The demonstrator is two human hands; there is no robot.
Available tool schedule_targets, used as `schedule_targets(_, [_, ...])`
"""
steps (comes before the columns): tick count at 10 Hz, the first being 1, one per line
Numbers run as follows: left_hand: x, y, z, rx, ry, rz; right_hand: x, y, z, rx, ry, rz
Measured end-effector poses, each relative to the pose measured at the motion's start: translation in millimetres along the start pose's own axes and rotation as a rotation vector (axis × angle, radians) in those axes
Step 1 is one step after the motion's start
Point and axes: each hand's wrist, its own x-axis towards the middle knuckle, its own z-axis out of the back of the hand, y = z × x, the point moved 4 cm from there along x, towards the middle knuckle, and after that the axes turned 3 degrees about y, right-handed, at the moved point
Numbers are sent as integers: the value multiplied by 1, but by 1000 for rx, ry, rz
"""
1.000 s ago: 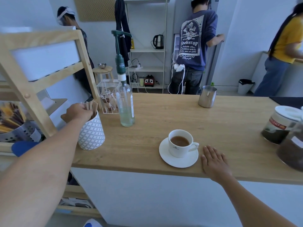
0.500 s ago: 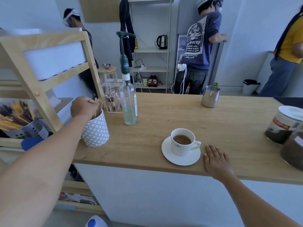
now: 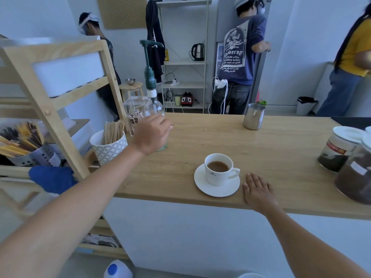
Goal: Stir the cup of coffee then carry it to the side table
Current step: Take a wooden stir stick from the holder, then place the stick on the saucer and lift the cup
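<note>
A white cup of brown coffee (image 3: 218, 169) stands on a white saucer (image 3: 216, 190) near the front edge of the wooden counter (image 3: 281, 157). My right hand (image 3: 258, 189) lies flat and open on the counter, just right of the saucer and not touching it. My left hand (image 3: 152, 133) hovers over the counter in front of the pump bottle, fingers closed; a short tan tip of a wooden stir stick (image 3: 173, 125) pokes out at its right. To its left, a patterned white holder (image 3: 109, 146) keeps several more sticks.
A green-topped pump bottle (image 3: 151, 77) and a clear box (image 3: 134, 109) stand behind my left hand. A steel pitcher (image 3: 254, 119) sits at the counter's back, two jars (image 3: 339, 151) at the right. A wooden rack (image 3: 60, 117) is on the left. People stand beyond, near a small stool (image 3: 131, 88).
My left hand has lifted out of the stick holder and moved right, toward the cup, with its fingers closed. My right hand has stayed flat beside the saucer.
</note>
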Motion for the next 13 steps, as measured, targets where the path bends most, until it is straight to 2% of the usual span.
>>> schedule_targets(1, [-11, -30, -13, -62, 36, -46, -1, 2, 2, 1, 3, 6])
schedule_targets(2, [-33, -54, -34, -100, 111, -14, -1, 0, 1, 8, 6, 4])
schedule_targets(4, [-77, -101, -68, -152, 164, 61, 0, -1, -1, -3, 6, -1])
schedule_targets(6, [-106, -136, -90, -250, 209, 64, 1, -3, -2, -2, -9, 3])
schedule_targets(8, [-118, -148, -98, -322, 169, 0, 1, -3, -2, 0, 16, 6])
schedule_targets(10, [-114, -139, -91, -327, 355, 31, 12, -3, 13, 132, 107, 2])
schedule_targets(11, [-98, -124, -85, -440, 407, 305, 14, 0, 36, 467, -2, -79])
schedule_targets(12, [-83, -106, -87, -771, 580, 1000, 16, 7, 50, 818, 63, -268])
schedule_targets(13, [-75, -112, -95, -1223, 698, 1564, 10, 21, 46, 1123, 400, -379])
